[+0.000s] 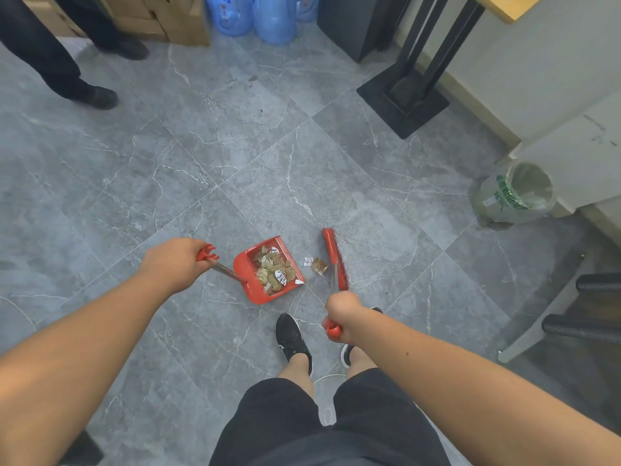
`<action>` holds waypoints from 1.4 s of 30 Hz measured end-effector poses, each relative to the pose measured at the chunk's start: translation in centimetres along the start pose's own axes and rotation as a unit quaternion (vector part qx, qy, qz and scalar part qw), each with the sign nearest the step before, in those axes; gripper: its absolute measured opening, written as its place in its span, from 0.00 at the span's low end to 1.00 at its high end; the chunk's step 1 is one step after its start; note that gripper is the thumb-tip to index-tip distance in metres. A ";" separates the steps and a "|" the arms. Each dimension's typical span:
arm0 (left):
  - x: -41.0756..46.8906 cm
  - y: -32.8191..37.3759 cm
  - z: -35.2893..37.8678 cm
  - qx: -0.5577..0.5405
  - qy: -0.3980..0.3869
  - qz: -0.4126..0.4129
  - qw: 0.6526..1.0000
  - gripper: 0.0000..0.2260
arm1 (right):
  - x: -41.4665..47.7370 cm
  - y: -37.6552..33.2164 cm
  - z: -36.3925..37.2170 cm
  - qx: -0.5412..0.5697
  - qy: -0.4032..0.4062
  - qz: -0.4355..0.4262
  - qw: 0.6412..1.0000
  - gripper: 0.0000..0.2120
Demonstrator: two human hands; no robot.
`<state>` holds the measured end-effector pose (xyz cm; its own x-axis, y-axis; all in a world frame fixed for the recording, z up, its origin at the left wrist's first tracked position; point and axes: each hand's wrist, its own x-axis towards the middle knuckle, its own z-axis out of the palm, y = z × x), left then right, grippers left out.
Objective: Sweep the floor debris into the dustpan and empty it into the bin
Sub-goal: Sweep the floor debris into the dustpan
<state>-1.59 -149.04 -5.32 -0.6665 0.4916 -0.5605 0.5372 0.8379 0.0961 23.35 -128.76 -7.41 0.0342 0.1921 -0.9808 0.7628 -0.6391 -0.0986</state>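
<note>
A red dustpan [247,274] rests on the grey tiled floor, holding several brown and white scraps. My left hand [174,262] grips the top of its long handle. A red broom head [334,255] stands on the floor to the right of the pan. My right hand [342,314] grips the broom's handle near its red end. A few loose scraps [317,265] lie on the floor between the pan's mouth and the broom. A bin lined with a clear bag [514,193] stands at the right by the wall.
My feet in black shoes [292,338] stand just behind the pan. Another person's legs [50,55] are at the far left. Blue water bottles [262,15], cardboard boxes, a black stand base [403,99] and a chair frame [578,317] ring the floor.
</note>
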 end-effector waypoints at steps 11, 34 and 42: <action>-0.4 -1.5 -0.3 0.021 0.003 -0.006 1.000 0.12 | -1.2 0.1 1.5 -0.030 -0.024 0.006 0.999 0.11; -0.5 -3.1 1.7 0.001 -0.029 -0.029 0.999 0.09 | -1.1 0.9 7.2 -0.092 -0.134 -0.027 0.986 0.10; -0.5 -3.1 2.0 0.009 -0.023 -0.032 0.999 0.11 | -1.9 -1.8 5.3 -0.113 -0.123 -0.041 0.985 0.11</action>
<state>-1.95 -152.33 -6.98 -0.6748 0.4259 -0.6027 0.5041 0.8625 0.0451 18.50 -131.93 -6.24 -0.1697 0.0320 -0.9850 0.8820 -0.4409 -0.1663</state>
